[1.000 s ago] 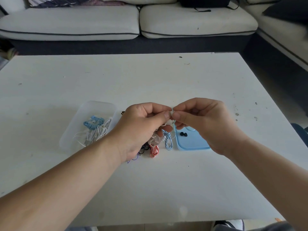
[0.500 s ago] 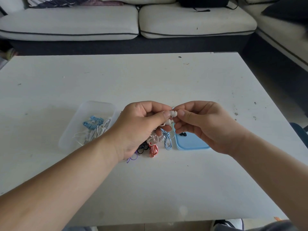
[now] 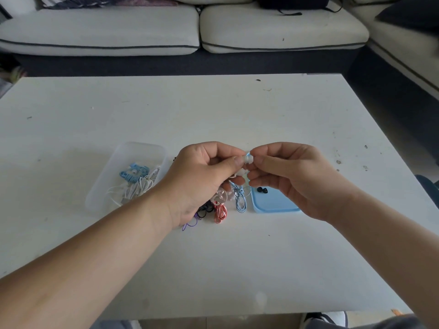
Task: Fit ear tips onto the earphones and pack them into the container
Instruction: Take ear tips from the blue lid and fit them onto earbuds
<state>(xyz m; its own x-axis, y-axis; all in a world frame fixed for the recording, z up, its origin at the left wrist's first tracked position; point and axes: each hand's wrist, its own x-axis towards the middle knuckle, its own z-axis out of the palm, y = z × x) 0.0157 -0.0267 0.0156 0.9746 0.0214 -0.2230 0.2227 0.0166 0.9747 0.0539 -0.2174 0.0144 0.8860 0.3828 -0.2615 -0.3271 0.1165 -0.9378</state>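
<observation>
My left hand [image 3: 202,179] grips a white earphone above the table, its bud [image 3: 244,160] pinched at my thumb tip. My right hand [image 3: 292,176] pinches a white ear tip [image 3: 250,159] against that bud; the two touch. A second white bud [image 3: 242,172] hangs just below my fingers. A clear plastic container [image 3: 142,150] at the left holds coiled blue and white earphones [image 3: 137,181]. Under my hands lie bundled earphones: pink [image 3: 221,198], red [image 3: 219,212], blue [image 3: 240,200], black and purple. Two black ear tips [image 3: 261,191] sit on a blue lid [image 3: 273,203].
The white table [image 3: 213,110] stretches far ahead and to both sides, with small dark specks near its right edge. A white sofa [image 3: 194,27] stands beyond the table's far edge and along the right. The table's near edge runs just below my forearms.
Both hands stay together over the bundles. My right fingers have shifted slightly on the ear tip, which now sits closer against the bud held in my left hand.
</observation>
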